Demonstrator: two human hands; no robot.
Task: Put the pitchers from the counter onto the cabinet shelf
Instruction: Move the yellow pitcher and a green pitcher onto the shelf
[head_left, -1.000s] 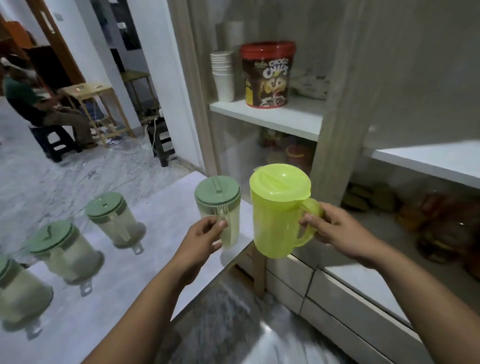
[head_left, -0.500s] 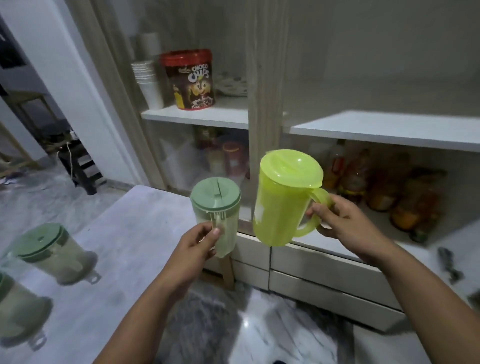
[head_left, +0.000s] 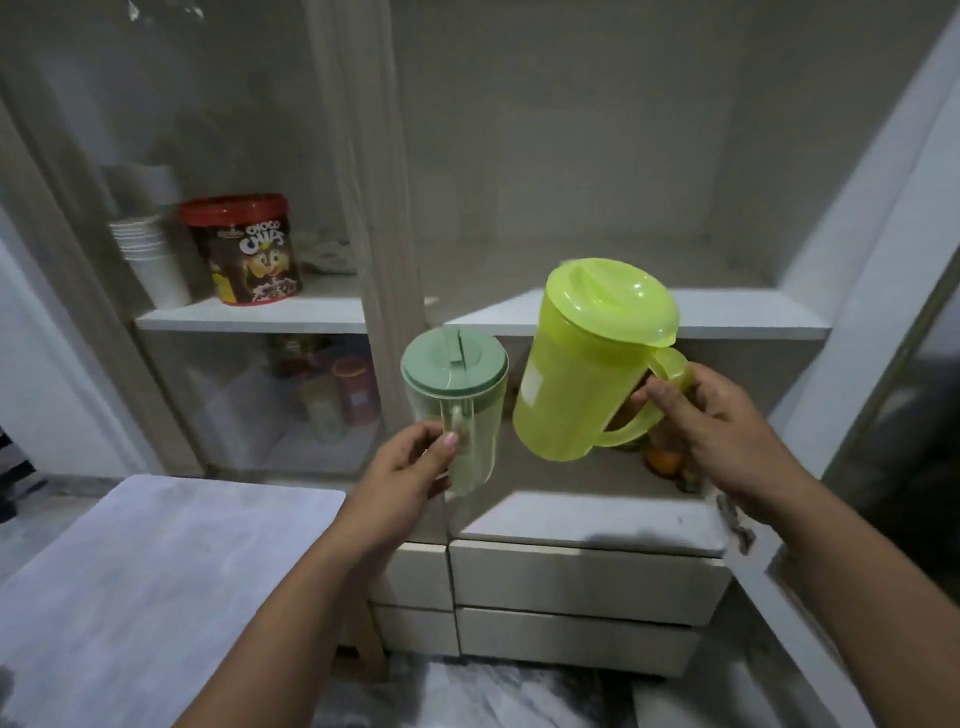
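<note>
While the left hand (head_left: 410, 475) grips the handle of a clear pitcher (head_left: 457, 410) with a sage-green lid, the right hand (head_left: 711, 415) curls round the handle of a lime-green pitcher (head_left: 587, 369), tilted left. Both hang in the air before the cabinet shelf (head_left: 753, 317), just below its front edge. Behind glass stand a cereal tub (head_left: 244, 249) and what look like stacked cups (head_left: 150, 260).

- Only thing you can actually read here is "CHOCO CHIPS" in big cartoon letters on the front of the brown tub with the red lid (head_left: 244, 249), sitting on the left shelf.
- There's a small line of print above that wording, and more at the bottom of the tub's label, but it's too blurry to make out.
</note>
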